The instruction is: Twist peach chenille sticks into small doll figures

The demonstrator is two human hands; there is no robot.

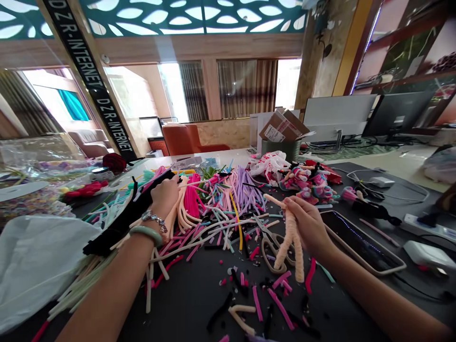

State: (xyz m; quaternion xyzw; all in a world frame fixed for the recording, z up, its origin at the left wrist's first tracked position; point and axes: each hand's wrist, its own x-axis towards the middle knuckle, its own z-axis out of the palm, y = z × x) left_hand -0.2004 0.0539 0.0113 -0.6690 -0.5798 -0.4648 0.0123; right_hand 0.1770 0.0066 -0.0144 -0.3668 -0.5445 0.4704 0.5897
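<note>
My right hand [308, 223] pinches a cream pipe-cleaner figure [291, 232] near its top. Two coiled legs hang down from it, and a thin stem sticks out to the left. My left hand [166, 192], with a beaded bracelet and a green bangle at its wrist, is closed at the far end of a bundle of black pipe cleaners [121, 221]. Its fingertips are partly hidden. Scissors [272, 247] with beige handles lie on the dark table, partly behind the figure's legs. Pink, cream, lilac and green pipe cleaners [245, 185] are heaped between my hands.
Pipe-cleaner offcuts [257, 303] are scattered across the near table. A phone [363, 242] lies to the right, near a white charger [427, 256] and cables. Fuzzy coloured pieces [309, 183] are piled beyond my right hand. A white plastic bag [39, 266] lies at the left.
</note>
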